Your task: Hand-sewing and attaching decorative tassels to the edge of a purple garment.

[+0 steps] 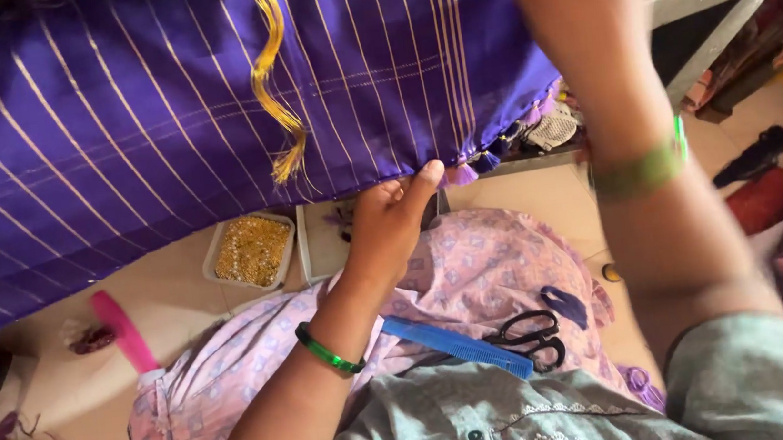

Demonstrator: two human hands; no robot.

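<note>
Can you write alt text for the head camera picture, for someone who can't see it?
A person's left hand pinches the lower edge of a purple striped cloth while the right hand reaches up over it. A blue comb and black scissors rest on their lap.

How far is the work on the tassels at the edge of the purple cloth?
Done: a few purple tassels already hang at the edge of the purple cloth. In hand: the left hand pinches that edge beside them; the right hand is raised on the cloth, blurred. Left: the edge further left shows no tassels. Scissors and blue comb lie unused on the lap.
</note>
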